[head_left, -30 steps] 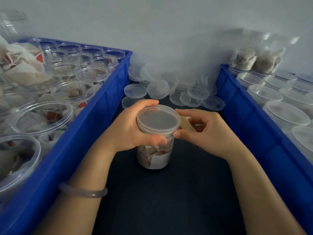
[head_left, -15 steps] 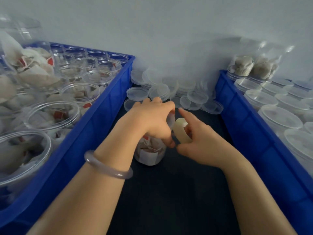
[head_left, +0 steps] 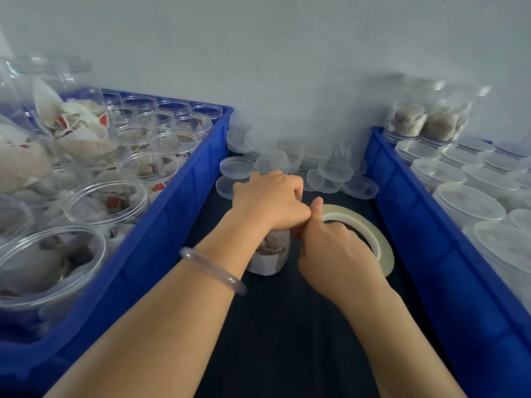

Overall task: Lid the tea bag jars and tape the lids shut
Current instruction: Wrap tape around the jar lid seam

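Dark mat (head_left: 287, 326) between two blue crates: the left crate (head_left: 178, 202) holds unlidded jars (head_left: 106, 202), the right crate (head_left: 402, 202) lidded jars (head_left: 468, 202), so much work likely remains. Your left hand (head_left: 270, 199) curls over the top of the jar (head_left: 268, 254) at centre; your right hand (head_left: 333, 248), thumb raised beside it, grips the tape roll (head_left: 370, 234).

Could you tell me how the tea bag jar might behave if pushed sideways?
Probably light: the jar is thin clear plastic holding paper tea bags. Seemingly taller than wide, it could tip or slide, though the left hand gripping its top steadies it.
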The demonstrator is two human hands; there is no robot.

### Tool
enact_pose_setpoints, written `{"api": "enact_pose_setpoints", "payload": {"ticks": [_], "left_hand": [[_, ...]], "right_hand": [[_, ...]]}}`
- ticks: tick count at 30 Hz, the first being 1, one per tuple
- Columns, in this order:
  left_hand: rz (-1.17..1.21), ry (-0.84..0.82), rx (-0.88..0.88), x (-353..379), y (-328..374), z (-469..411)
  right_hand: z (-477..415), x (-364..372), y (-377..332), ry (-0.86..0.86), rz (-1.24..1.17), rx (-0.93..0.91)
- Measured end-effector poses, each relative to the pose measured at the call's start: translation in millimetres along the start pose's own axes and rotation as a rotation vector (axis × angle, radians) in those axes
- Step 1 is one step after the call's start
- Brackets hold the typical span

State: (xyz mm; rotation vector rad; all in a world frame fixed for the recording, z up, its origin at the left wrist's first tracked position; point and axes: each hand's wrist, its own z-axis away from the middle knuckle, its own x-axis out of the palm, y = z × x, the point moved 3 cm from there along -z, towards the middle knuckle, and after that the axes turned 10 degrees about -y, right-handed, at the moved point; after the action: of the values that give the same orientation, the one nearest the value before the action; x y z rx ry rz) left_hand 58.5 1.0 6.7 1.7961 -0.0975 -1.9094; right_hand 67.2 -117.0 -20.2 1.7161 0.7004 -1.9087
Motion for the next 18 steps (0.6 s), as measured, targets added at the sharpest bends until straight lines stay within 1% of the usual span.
{"api": "enact_pose_setpoints", "payload": {"ticks": [2, 3, 4, 5, 6, 7, 9, 10, 11, 12, 13, 14, 16, 17, 18], "left_hand": [[0.000, 0.027, -0.024, 0.8, -0.9, -6.8], [0.023, 0.061, -0.073, -3.0, -4.3, -9.7], [0.059, 0.097, -0.141, -8.9, -9.6, -11.4], [0.075, 0.099, -0.191, -13.0, -14.6, -15.3], [0.035, 0.057, -0.197, -14.9, -15.6, -19.0], [-0.032, -0.001, -0.167, -14.2, -14.3, -22.8], [-0.102, -0.054, -0.113, -11.2, -11.8, -26.1], [-0.115, -0.068, -0.105, -8.5, -13.9, -28.0], [-0.142, -0.086, -0.093, -7.6, -16.5, -29.3], [-0.152, -0.088, -0.064, -8.6, -19.2, -29.3], [-0.062, -0.040, -0.010, -10.3, -21.9, -29.5], [0.126, 0.072, 0.060, -14.1, -25.1, -27.0], [0.582, 0.426, 0.172, -19.5, -40.4, -19.0], [0.718, 0.560, 0.173, -16.6, -50.7, -15.4], [0.804, 0.603, 0.141, -9.1, -60.1, -12.5]], "right_hand": [[9.6, -4.5, -1.6, -0.001, -0.001, -0.001], [18.3, -5.0, -6.4, -0.003, -0.020, -0.051], [30.3, -2.9, -13.4, 0.013, -0.047, -0.140], [41.0, 2.6, -19.0, 0.020, -0.056, -0.232], [45.5, 4.5, -19.4, 0.013, -0.056, -0.275], [40.2, 2.0, -11.1, 0.034, -0.073, -0.261], [11.4, 1.8, 16.8, 0.041, -0.052, -0.073], [-4.3, 6.3, 29.7, 0.013, -0.026, 0.019], [-18.2, 13.6, 38.1, -0.038, -0.010, 0.071], [-29.4, 22.1, 40.2, -0.091, -0.016, 0.070], [-37.2, 31.3, 39.5, -0.116, -0.037, 0.055], [-43.3, 41.5, 38.4, -0.116, -0.044, 0.027], [-53.5, 59.6, 37.3, -0.074, 0.022, -0.021], [-57.2, 65.5, 38.0, -0.035, 0.071, -0.031], [-59.9, 70.0, 38.3, 0.001, 0.106, -0.042]]}}
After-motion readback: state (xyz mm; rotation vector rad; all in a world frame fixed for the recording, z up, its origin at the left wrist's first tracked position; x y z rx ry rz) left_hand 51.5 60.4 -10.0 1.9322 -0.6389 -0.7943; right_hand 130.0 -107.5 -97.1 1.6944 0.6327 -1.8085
